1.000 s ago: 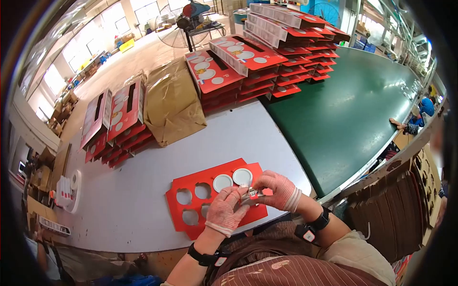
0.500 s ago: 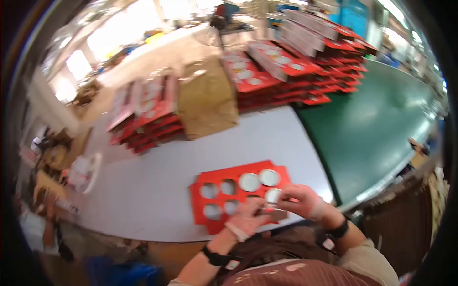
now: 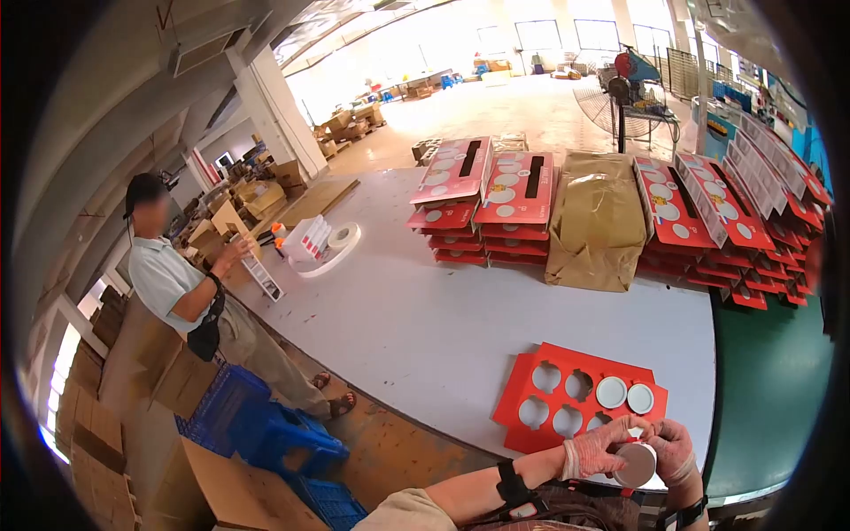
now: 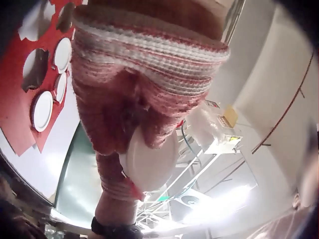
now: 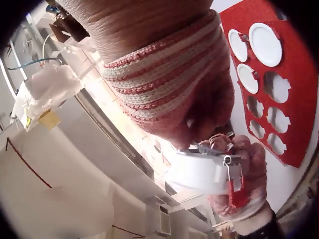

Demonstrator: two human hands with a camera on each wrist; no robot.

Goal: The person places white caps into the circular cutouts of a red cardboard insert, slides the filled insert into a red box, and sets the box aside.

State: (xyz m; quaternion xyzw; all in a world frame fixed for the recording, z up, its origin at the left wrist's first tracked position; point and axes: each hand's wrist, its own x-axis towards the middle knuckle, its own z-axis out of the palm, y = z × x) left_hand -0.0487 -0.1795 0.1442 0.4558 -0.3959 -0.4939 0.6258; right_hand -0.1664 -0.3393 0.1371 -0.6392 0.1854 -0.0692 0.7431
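Both hands wear pink-and-white knit gloves. They hold a round white downlight (image 3: 636,466) together, close to the front right corner of a red cardboard insert (image 3: 512,409). My left hand (image 3: 602,447) pinches its edge between thumb and fingers. My right hand (image 5: 174,94) grips it from the other side, its fingertips at the back of the fixture. A wire spring clip with a red sleeve (image 5: 238,194) sticks out from the side of the downlight. Three other white downlights, one of them a plain disc (image 5: 265,45), sit in round cutouts of the insert; several cutouts hold none.
Stacked red boxes (image 3: 513,199) line the table's back on both sides of a brown paper package (image 3: 595,221). A green belt (image 3: 770,398) runs along the right. Left, a person (image 3: 177,274) stands by the table near blue crates (image 3: 266,425). A white tape roll (image 3: 343,237) lies beyond.
The head view has swung left, bringing the person into sight. My hands have moved off the insert towards the table's front edge, and the downlight's round face now shows.
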